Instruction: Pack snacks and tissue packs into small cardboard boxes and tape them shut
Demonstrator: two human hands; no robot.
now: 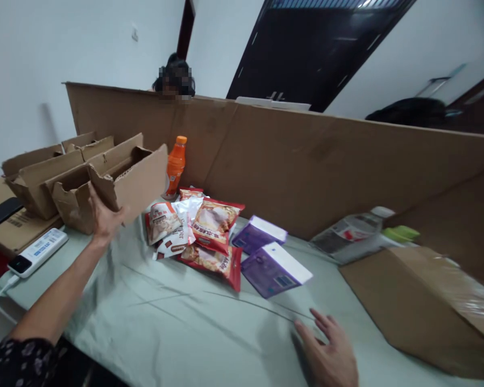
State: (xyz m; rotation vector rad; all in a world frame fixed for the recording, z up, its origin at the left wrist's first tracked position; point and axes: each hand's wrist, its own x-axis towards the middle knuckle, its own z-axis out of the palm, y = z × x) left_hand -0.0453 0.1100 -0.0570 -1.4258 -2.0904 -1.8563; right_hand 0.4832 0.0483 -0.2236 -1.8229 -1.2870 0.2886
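Gripped the open cardboard box (116,180) at its near corner with the left hand (104,217), fingers (115,216) clasped on the wall and thumb up along the side. Held that box tilted at 10 o'clock of the surface (165,322), touching two more open boxes (36,177) stacked on a flat carton (8,231). Could not tell whether the gripped box was lifted or resting. Rested the right hand (331,357) flat at 5 o'clock, fingers released and spread on the pale cloth, grasping nothing.

Saw a heap of red snack packets (213,228) at the middle, overlapping one another, near the gripped box. Saw two purple boxes (272,269) just beside the heap at its 3 o'clock, well apart from the right hand. Saw an orange bottle (175,166) upright at 11 o'clock against the cardboard partition (306,161). Noted a white power strip (38,251) at 9 o'clock, a dark phone (0,212) beyond it, a large closed carton (419,306) at 3 o'clock, and a person's head (175,78) behind the partition.
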